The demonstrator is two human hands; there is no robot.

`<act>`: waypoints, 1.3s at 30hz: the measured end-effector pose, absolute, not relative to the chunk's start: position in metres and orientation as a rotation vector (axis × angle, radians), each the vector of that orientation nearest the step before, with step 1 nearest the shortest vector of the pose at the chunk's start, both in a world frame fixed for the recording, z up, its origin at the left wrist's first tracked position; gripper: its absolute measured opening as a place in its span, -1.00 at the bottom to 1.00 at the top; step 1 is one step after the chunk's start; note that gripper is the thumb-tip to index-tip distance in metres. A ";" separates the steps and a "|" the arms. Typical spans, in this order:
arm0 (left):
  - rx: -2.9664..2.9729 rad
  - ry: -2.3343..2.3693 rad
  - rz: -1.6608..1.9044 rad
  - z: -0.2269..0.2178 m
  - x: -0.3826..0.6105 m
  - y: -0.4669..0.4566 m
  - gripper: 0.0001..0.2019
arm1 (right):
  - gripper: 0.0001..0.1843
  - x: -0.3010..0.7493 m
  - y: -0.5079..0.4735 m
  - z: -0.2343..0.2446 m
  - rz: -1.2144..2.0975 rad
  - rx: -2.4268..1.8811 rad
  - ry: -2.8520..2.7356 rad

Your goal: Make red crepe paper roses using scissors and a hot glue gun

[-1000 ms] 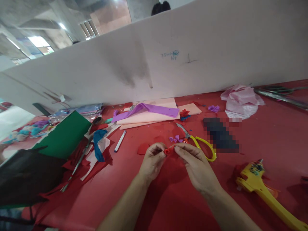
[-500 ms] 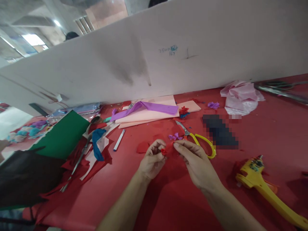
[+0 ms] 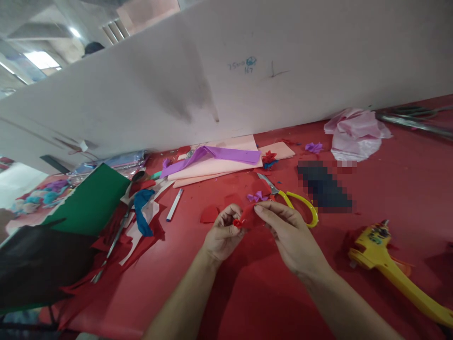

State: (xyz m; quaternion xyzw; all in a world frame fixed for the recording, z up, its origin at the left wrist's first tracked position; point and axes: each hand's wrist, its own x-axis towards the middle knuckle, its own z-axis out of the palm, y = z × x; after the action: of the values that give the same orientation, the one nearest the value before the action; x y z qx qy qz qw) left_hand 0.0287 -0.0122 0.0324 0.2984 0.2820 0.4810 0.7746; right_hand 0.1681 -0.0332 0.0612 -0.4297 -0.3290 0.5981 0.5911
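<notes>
Left hand [image 3: 223,237]: grip clamped on small red roll [image 3: 237,223]. Right hand [image 3: 290,232]: grip clamped on red petal piece [image 3: 251,217]. Both pieces held above worktop [image 3: 244,297]; yellow-handled scissors [image 3: 276,191] beyond, toward back edge.

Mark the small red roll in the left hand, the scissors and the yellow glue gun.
Red roll [image 3: 237,223]: head view, on its curled end.
Scissors [image 3: 275,190]: head view, on the metal near the pivot.
Yellow glue gun [image 3: 396,274]: head view, on its handle.
</notes>
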 end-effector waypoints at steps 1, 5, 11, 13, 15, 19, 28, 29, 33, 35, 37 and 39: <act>0.645 0.612 1.039 0.033 0.029 -0.012 -0.63 | -0.87 0.168 -0.033 0.061 1.384 -1.006 -0.777; 0.680 0.621 1.028 0.032 0.026 -0.011 -0.59 | -0.86 0.169 -0.034 0.062 1.375 -1.000 -0.797; 0.746 0.567 0.971 0.027 0.024 -0.010 -0.56 | -0.85 0.172 -0.032 0.062 1.324 -1.039 -0.769; 0.745 0.562 0.964 0.027 0.024 -0.010 -0.58 | -0.87 0.172 -0.032 0.062 1.306 -1.027 -0.765; 0.722 0.579 0.977 0.027 0.024 -0.010 -0.59 | -0.91 0.171 -0.033 0.063 1.290 -0.998 -0.810; 0.676 0.663 1.009 0.028 0.026 -0.010 -0.56 | -0.89 0.169 -0.036 0.067 1.293 -0.973 -0.935; 0.641 0.666 1.026 0.030 0.028 -0.009 -0.62 | -0.84 0.170 -0.038 0.071 1.284 -0.996 -1.054; 0.643 0.650 1.025 0.029 0.027 -0.009 -0.63 | -0.84 0.171 -0.039 0.071 1.279 -1.008 -1.076; 0.664 0.562 1.022 0.024 0.025 -0.007 -0.70 | -0.84 0.172 -0.040 0.072 1.265 -1.024 -1.129; 0.670 0.553 1.028 0.022 0.025 -0.007 -0.71 | -0.84 0.172 -0.040 0.072 1.271 -1.007 -1.128; 0.671 0.560 1.036 0.022 0.025 -0.007 -0.72 | -0.85 0.172 -0.040 0.071 1.276 -0.994 -1.125; 0.665 0.565 1.044 0.023 0.026 -0.008 -0.73 | -0.85 0.172 -0.039 0.071 1.283 -0.991 -1.119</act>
State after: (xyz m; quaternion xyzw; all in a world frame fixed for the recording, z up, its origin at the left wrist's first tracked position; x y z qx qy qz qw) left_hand 0.0257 -0.0077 0.0226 0.3076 0.2613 0.4826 0.7773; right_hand 0.1720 -0.0394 0.0708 -0.4192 -0.4733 0.5427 0.5529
